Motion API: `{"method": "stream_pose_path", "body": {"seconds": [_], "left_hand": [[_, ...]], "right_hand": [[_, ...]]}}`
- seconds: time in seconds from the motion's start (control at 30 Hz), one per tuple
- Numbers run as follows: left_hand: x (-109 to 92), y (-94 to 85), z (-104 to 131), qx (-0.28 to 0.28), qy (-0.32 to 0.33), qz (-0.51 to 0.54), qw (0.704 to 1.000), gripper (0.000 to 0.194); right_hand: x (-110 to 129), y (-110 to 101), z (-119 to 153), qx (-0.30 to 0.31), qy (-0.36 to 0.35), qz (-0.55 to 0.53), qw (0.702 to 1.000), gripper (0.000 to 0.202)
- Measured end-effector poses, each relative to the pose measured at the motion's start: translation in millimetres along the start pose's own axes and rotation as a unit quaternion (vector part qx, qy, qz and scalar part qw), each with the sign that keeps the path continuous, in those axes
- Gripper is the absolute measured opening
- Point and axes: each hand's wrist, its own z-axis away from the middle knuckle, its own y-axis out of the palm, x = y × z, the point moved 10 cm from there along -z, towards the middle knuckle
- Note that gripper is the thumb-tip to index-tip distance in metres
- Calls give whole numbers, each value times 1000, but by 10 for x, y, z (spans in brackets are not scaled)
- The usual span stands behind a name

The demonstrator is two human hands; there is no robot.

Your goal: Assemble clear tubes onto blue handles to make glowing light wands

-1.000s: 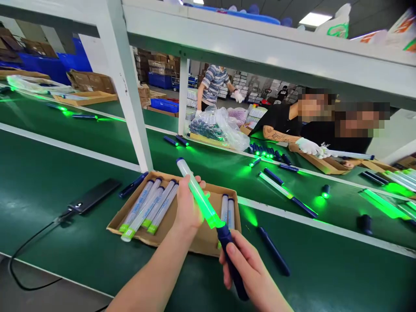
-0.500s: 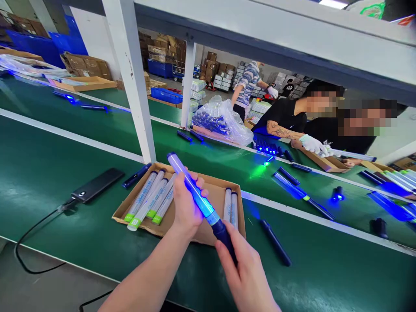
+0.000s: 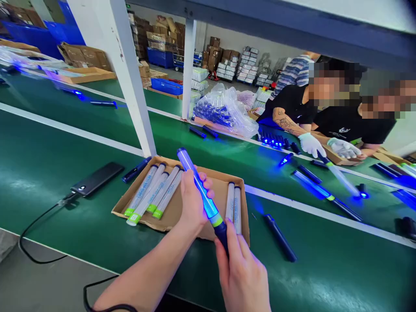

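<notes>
My left hand (image 3: 194, 197) is closed around a clear tube (image 3: 208, 203) that glows blue inside and has a dark cap at its upper end. A green band shows at its lower end, where it meets a dark blue flashlight (image 3: 221, 234). My right hand (image 3: 243, 264) grips that flashlight, its fingers and thumb wrapped about the body. Tube and flashlight form one slanted line above a shallow cardboard tray (image 3: 191, 232). Several clear tubes (image 3: 156, 193) with green ends lie in the tray's left side, and two tubes (image 3: 233, 206) lie at its right.
Right of the tray rests a dark flashlight (image 3: 280, 238). A black power bank (image 3: 97, 178) with a cable lies to the left. A white post (image 3: 131, 86) rises behind the tray. Across the green table (image 3: 308, 277), a co-worker's gloved hand (image 3: 311, 145) holds a lit tube stick.
The tube and flashlight in my hands have turned, so the green band now faces me. Across the table, the co-worker's tube stick has swung down toward the table. The person in stripes has moved right.
</notes>
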Motion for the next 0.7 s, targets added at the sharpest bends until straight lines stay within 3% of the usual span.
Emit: {"method": "stream_pose_path", "body": {"seconds": [0.13,0.23,0.3,0.4,0.47,0.53,0.6,0.7], "left_hand": [[56,50,-26,28,-14,15,999,37],[132,149,-14,71,-55,32,995,36],[197,193,7,90,-84,46,991,36],[313,193,37,84,-122,69,986,38],[403,201,65,80,-151,78,982,39],[465,201,85,69,-167,64,981,40],[486,171,93,44,-167,25,985,41],[484,132,103,14,-161,-29,986,41]], "right_hand": [[-164,105,-27,54,29,-97,993,61],[-319,124,51,137,85,-219,962,64],[-394,147,186,215,143,-287,922,78],[-384,194,434,302,231,-415,827,92],[-365,233,558,303,287,-499,760,99],[-420,287,662,267,346,-534,724,106],[-493,330,752,230,383,-520,728,111],[-503,336,823,204,390,-469,766,113]]}}
